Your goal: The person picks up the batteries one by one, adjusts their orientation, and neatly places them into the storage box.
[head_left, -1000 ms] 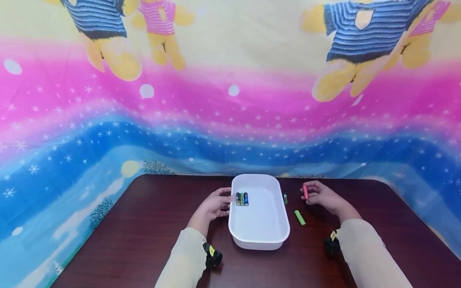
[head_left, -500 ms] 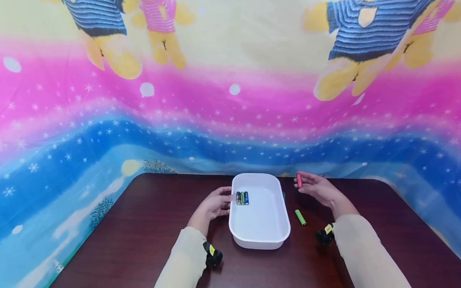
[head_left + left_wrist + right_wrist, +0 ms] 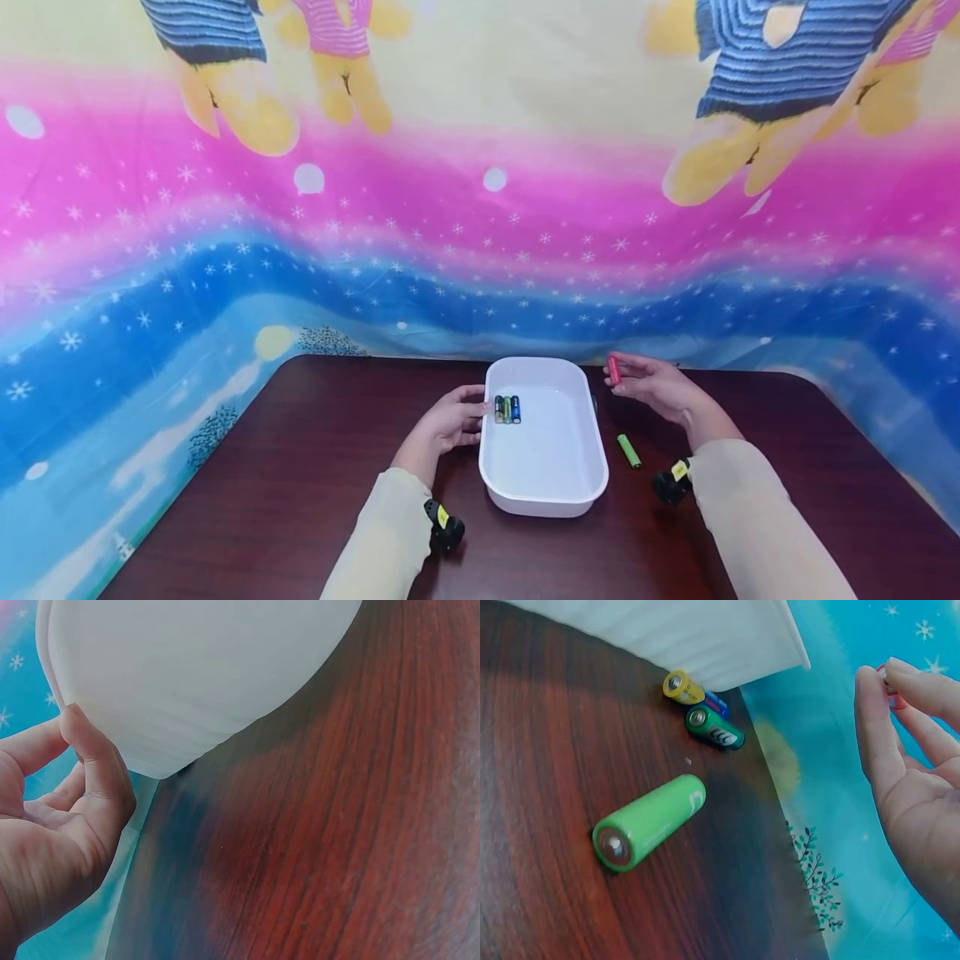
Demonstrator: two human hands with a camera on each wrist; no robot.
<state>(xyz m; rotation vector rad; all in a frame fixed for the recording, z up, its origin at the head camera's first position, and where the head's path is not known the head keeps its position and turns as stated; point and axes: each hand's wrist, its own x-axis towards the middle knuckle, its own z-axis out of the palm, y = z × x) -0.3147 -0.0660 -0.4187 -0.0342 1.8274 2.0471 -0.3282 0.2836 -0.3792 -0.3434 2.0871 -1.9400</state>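
My left hand (image 3: 448,423) holds the left rim of a white plastic basin (image 3: 543,462), its thumb on the edge. In the left wrist view that thumb and the fingers (image 3: 101,761) meet the basin's wall. Three small batteries (image 3: 507,409) lie side by side inside the basin near its left wall. Beyond the basin's right far corner, my right hand (image 3: 663,392) pinches a red battery (image 3: 615,369) above the table. A light green battery (image 3: 649,823) lies on the table right of the basin. Close to the basin's wall lie a yellow-and-blue battery (image 3: 684,688) and a dark green battery (image 3: 715,727).
The dark reddish wooden table (image 3: 300,483) ends at the back against a printed cloth (image 3: 420,225) with bears and snowflakes. Black wrist cameras (image 3: 447,527) sit on both sleeved forearms. The basin's raised walls stand between the two hands.
My right hand has moved left and away toward the basin's far right corner, carrying the red battery. My left hand stays at the basin rim. The head view has shifted slightly.
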